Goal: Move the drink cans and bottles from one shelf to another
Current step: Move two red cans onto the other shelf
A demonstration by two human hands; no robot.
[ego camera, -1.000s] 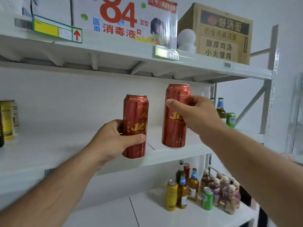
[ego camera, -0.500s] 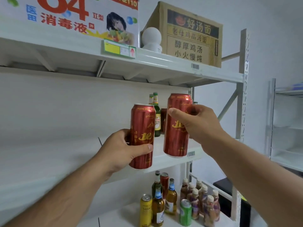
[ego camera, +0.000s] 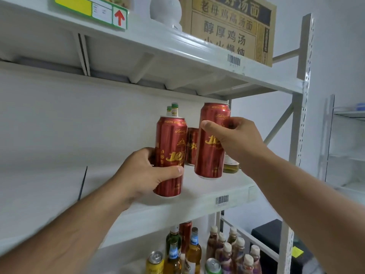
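The person holds two tall red Beijing Beer cans in the air in front of the middle shelf [ego camera: 197, 196], one in each hand. The left hand [ego camera: 146, 175] is wrapped around the lower half of the left can [ego camera: 170, 147], thumb across its front and fingers behind, and this can's base hangs at about the level of the shelf's front edge. The right hand [ego camera: 235, 139] grips the right can [ego camera: 211, 153] from the side near its top, thumb across the face; this can is higher, its base clear above the shelf surface. Further back on the same shelf stand a third red can [ego camera: 191, 147], two green-capped bottles [ego camera: 172, 109] and a pale bottle [ego camera: 230, 165] partly hidden by the right wrist. The lower shelf [ego camera: 126, 254] holds a cluster of bottles and cans. This looks like the placing step: both cans are carried toward the group at the back. The next move calls for setting each can down upright beside the standing ones without knocking them, then opening both hands.
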